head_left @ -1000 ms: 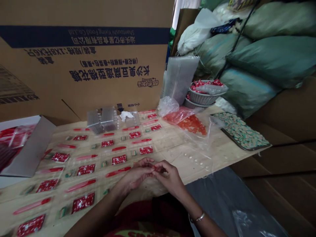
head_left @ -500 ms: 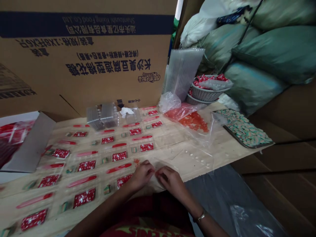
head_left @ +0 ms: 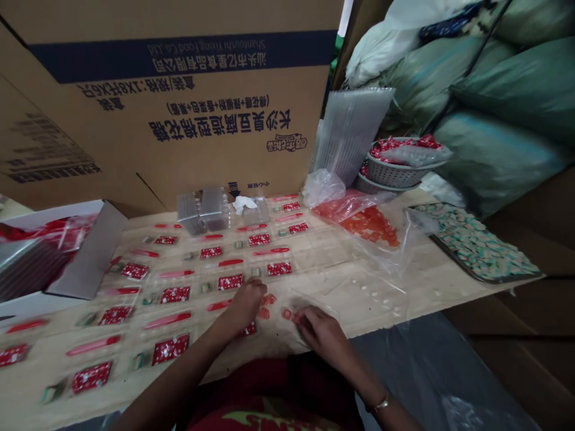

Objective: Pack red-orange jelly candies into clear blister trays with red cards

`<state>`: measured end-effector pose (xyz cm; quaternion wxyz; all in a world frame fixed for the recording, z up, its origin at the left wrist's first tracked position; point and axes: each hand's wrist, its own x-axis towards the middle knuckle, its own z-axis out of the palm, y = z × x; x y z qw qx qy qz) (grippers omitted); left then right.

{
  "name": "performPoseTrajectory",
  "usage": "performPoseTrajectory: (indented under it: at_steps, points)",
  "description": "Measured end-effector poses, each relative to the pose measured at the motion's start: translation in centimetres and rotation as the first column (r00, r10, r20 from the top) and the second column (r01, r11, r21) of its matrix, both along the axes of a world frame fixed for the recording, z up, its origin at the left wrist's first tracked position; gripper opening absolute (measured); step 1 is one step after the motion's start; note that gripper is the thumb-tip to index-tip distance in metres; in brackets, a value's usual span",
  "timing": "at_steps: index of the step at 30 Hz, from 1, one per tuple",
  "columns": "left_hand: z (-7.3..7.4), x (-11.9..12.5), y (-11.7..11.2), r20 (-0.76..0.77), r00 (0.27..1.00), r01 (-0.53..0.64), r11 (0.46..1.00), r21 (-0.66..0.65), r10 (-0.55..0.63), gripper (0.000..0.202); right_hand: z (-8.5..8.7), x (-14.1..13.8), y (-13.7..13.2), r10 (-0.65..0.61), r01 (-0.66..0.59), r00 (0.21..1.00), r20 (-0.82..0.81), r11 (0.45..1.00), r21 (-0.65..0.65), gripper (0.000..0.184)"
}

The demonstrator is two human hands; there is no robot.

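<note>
Left hand (head_left: 246,304) has moved leftward, apart from right hand (head_left: 325,336), leaving one orange square (head_left: 286,313) on the worktop (head_left: 431,281) just left of the right fingertips, the nearer hand; cannot tell whether either grip is closed.

I see my left forearm (head_left: 186,368) slant up from the bottom edge to the left hand (head_left: 250,299), fingers curled downward below centre; my right forearm (head_left: 365,377) angles from lower right to the right hand (head_left: 322,329), fingers bent leftward
</note>
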<state>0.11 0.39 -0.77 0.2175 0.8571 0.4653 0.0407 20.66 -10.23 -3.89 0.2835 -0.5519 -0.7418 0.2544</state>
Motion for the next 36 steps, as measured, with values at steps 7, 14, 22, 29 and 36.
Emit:
performPoseTrajectory:
  at_steps: [7,14,22,29,36]
  points:
    - [0.8,-0.5,0.1,0.003,0.995,-0.099,0.994,0.056,0.099,0.032,1.9,-0.5,1.0,-0.059,0.066,0.974,-0.219,0.998,0.023,0.015]
    - [0.5,-0.4,0.0,0.097,0.991,-0.086,0.996,-0.034,0.089,0.02,2.2,-1.7,2.3,-0.066,0.077,0.967,-0.245,0.996,0.033,0.016]
    - [2.2,1.6,-2.0,0.647,0.504,0.139,0.686,-0.714,0.572,0.035,3.2,-3.1,3.3,-0.228,0.127,0.725,-0.65,0.972,-0.199,0.016]
    - [2.4,2.7,-2.7,0.704,0.502,0.153,0.75,-0.644,0.502,0.035,3.4,-1.3,2.9,-0.145,-0.056,0.778,-0.612,0.953,-0.297,0.017]
    - [1.9,4.3,-2.6,0.629,0.37,0.182,0.611,-0.771,0.684,0.038,5.3,-1.4,2.1,-0.082,0.102,0.895,-0.438,0.994,0.024,0.019]
